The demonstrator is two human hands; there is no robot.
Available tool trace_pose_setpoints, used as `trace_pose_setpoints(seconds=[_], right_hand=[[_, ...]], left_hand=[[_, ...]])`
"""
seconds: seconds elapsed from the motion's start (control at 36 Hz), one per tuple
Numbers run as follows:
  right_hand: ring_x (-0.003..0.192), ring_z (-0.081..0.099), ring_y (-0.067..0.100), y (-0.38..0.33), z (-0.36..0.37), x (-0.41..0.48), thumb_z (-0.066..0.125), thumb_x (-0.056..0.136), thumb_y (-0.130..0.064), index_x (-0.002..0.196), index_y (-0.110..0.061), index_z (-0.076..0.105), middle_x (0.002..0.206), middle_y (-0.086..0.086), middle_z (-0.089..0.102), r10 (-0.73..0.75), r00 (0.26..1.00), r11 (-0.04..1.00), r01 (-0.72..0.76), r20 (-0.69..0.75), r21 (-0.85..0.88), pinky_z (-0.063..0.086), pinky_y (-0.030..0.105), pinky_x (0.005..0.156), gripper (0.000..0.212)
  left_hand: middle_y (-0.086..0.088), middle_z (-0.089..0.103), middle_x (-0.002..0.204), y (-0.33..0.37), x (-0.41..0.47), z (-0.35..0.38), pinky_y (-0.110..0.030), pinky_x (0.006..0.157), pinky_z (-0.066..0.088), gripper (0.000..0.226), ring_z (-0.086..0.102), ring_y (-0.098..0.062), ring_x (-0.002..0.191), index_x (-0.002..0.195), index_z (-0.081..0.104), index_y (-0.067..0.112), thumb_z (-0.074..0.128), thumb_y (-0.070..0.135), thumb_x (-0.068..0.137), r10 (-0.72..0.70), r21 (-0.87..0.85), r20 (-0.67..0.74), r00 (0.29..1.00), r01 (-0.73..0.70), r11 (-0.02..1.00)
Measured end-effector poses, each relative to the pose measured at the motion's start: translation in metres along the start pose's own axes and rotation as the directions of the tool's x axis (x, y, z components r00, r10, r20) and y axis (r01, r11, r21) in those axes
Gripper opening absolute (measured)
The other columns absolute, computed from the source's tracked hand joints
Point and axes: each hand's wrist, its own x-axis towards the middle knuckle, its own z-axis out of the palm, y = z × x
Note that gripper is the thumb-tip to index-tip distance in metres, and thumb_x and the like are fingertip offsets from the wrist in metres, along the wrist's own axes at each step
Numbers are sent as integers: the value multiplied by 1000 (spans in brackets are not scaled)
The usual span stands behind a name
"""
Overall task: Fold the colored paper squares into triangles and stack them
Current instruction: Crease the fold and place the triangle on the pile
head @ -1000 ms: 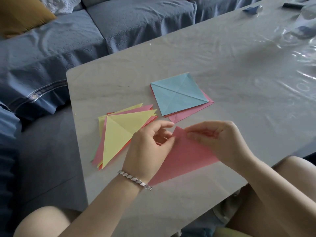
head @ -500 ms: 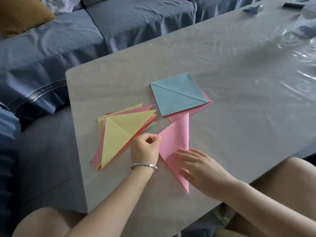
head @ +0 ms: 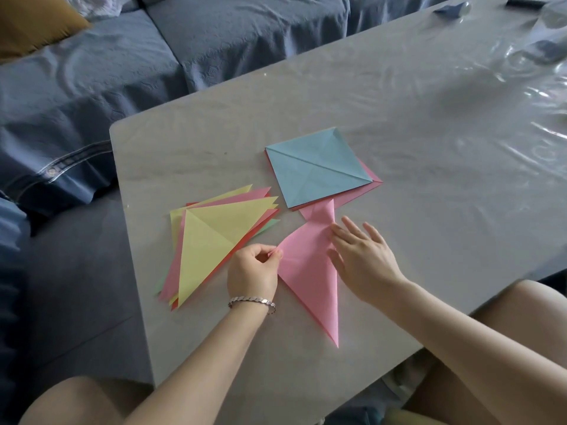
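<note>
A pink paper, folded into a triangle, lies flat on the grey table in front of me. My left hand pinches its left corner between thumb and fingers. My right hand lies flat on its right side, fingers straight and pressing along the fold. Left of it sits a stack of folded triangles with a yellow one on top. Behind is a pile of unfolded squares, a blue sheet uppermost over pink and red ones.
A blue sofa runs along the table's far and left edges, with a mustard cushion at the top left. Clear plastic wrap and small dark objects lie at the far right. My knees are under the near table edge.
The pink sheet, held up in both hands a second ago, now lies flat on the table as a triangle. My right hand has slid up along its right edge; my left keeps the corner.
</note>
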Motion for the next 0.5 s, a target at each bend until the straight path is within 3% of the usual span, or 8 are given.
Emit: trace_pose_setpoints(seconds=[0.08,0.14,0.31,0.5], right_hand=[[143,16,18,5,-3,10,30,100,-30,137,-9,41,148,-1,34,-22,997,1000,21,69,15,9,38,115,44],[144,7,15,6,-5,16,27,100,-31,142,-11,32,153,-2,24,-16,997,1000,18,77,-25,3,35,115,47],[144,2,15,13,-10,45,28,100,-33,145,-11,25,155,-2,18,49,992,998,-44,119,-44,6,33,114,50],[144,2,15,29,-11,41,34,97,-44,147,-16,20,156,-4,9,0,988,1000,1,157,-9,10,32,113,59]], left_hand=[[8,62,64,-1,0,1,-15,53,41,9,57,-10,62,71,68,17,69,18,79,2,-4,-4,1000,-2,1000],[8,63,64,-1,0,1,-15,53,41,8,58,-10,61,71,69,16,69,17,79,3,-7,-4,1000,-3,1000],[11,62,63,-1,0,0,-14,53,41,10,56,-5,60,69,68,19,69,19,80,-8,-2,-9,1000,8,1000],[8,63,65,-2,0,2,-15,54,41,10,57,-10,62,70,68,18,69,19,79,-19,-17,-17,1000,19,1000]])
